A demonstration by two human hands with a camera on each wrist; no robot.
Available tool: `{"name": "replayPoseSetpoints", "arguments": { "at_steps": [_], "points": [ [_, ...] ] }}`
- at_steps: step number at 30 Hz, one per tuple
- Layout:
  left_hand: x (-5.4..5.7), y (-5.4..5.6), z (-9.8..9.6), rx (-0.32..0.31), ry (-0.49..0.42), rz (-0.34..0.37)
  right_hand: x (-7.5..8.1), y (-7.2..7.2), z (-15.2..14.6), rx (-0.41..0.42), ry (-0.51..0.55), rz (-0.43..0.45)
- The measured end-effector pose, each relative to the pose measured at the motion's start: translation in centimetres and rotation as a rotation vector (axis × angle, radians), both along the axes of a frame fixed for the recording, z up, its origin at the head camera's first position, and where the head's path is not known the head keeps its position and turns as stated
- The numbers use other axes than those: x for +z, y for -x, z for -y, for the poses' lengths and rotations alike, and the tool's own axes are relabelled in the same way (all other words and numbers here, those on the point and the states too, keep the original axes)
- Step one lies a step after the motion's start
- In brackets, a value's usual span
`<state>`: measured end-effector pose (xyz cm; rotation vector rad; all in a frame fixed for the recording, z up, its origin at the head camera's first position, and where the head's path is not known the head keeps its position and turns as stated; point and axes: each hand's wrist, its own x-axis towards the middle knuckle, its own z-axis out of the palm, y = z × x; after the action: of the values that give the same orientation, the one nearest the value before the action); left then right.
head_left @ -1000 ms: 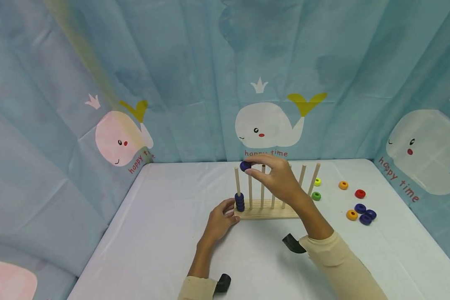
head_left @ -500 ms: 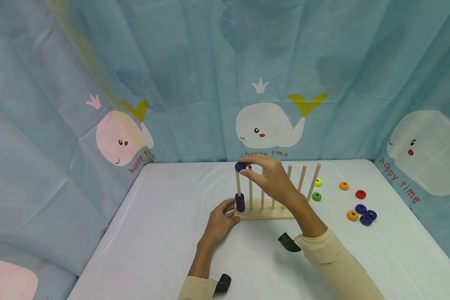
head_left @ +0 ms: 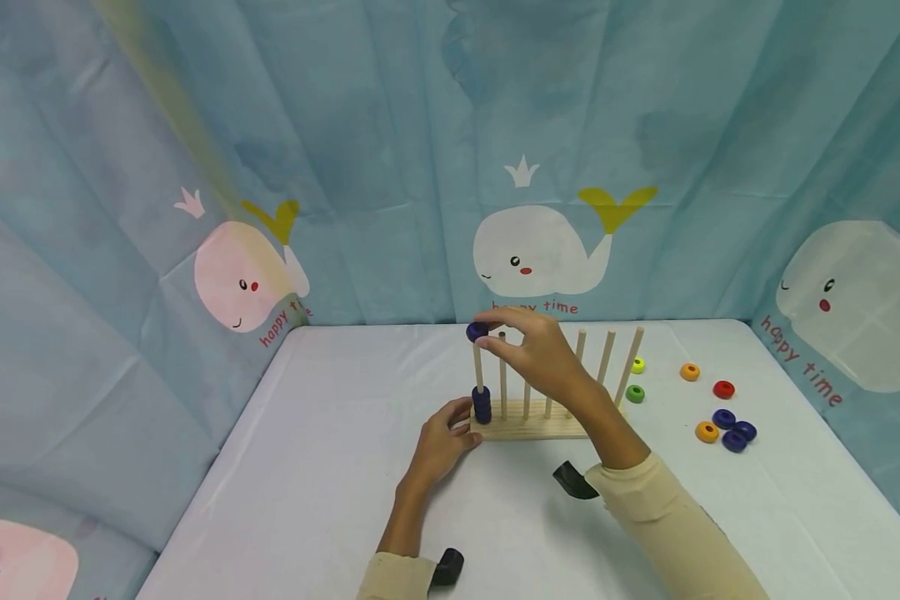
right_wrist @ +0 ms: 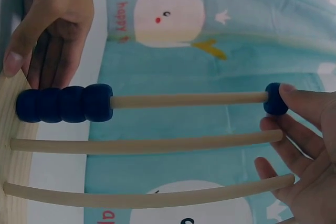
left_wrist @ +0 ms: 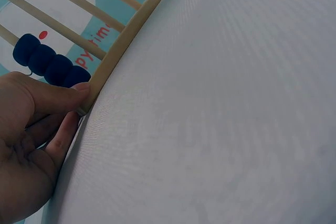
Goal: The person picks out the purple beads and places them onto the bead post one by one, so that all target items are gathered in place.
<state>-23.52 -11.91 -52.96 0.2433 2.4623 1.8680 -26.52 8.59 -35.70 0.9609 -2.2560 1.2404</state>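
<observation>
My right hand (head_left: 536, 354) pinches a dark blue bead (right_wrist: 275, 98) between thumb and fingers. That bead sits at the top end of the leftmost peg (right_wrist: 189, 99) of a wooden peg rack (head_left: 540, 427). Lower on the same peg, several blue beads (right_wrist: 65, 103) are stacked against the base. My left hand (head_left: 438, 446) grips the left end of the base, and its thumb shows on the base's edge (left_wrist: 113, 59) in the left wrist view. Bare pegs (right_wrist: 147, 145) stand beside the loaded one; my right hand hides parts of some in the head view.
Right of the rack, loose beads lie on the white table (head_left: 307, 467): several blue ones (head_left: 734, 441), two orange (head_left: 707, 432), a red (head_left: 723, 389), a green (head_left: 635, 393) and a yellow one (head_left: 638, 365). A whale-print curtain (head_left: 390, 167) hangs behind the table.
My right hand has carried the blue bead left, from above the second peg to the top of the leftmost peg. My left hand keeps its grip on the base.
</observation>
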Motion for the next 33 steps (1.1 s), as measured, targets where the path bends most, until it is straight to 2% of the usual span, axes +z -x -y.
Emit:
{"name": "replayPoseSetpoints", "arguments": {
  "at_steps": [7,14,25,33],
  "points": [
    [0.1,-0.1,-0.2,0.004,-0.003,0.007,0.0,0.2,-0.1,0.011,-0.019,0.011],
    [0.4,-0.1,-0.3,0.001,-0.013,0.017,0.3,-0.2,-0.9,-0.039,-0.021,-0.015],
    [0.2,0.1,-0.2,0.007,-0.005,0.020,0.7,-1.0,-2.7,-0.067,0.012,-0.090],
    [0.2,0.0,-0.2,0.016,0.005,0.025,0.6,-1.7,-4.7,-0.104,0.061,-0.077]
  ]
}}
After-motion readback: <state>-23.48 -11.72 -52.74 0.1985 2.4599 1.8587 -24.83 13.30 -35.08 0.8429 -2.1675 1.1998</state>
